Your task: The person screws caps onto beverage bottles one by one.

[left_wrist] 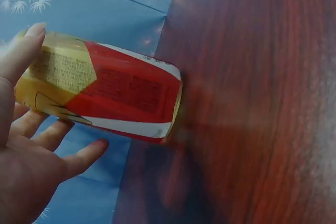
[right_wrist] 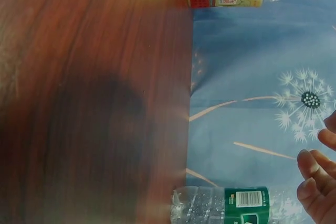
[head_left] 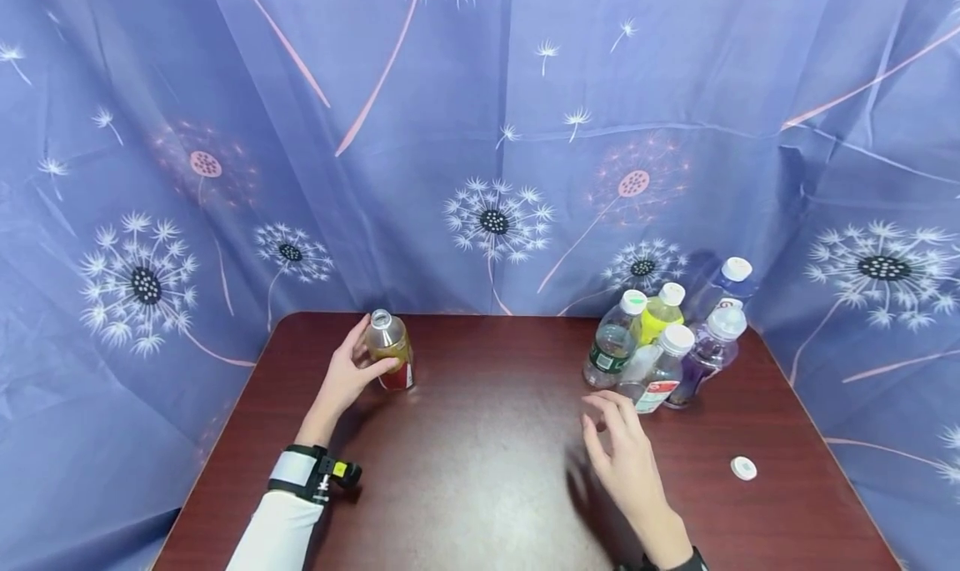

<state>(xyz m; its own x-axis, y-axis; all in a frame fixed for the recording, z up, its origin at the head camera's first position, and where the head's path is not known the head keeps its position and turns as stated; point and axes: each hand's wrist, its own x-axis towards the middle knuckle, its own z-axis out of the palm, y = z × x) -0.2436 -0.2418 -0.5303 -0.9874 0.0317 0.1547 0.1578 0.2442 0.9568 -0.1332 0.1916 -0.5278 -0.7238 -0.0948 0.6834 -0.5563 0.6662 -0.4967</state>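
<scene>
My left hand grips a plastic bottle with a yellow and red label, thumb on one side and fingers on the other. The bottle stands upright near the table's back left edge, and its mouth has no cap. In the left wrist view the bottle fills the middle, its red band towards the base. Over the table, just in front of a group of bottles, hangs my right hand, fingers loosely curled with nothing between them. Nearest it is a clear bottle with a white cap and red-and-white label.
Other capped bottles crowd the back right: a green-labelled clear one, a yellow one, a purple one and a blue-labelled one. A white cap lies on the table at right. A blue curtain hangs behind.
</scene>
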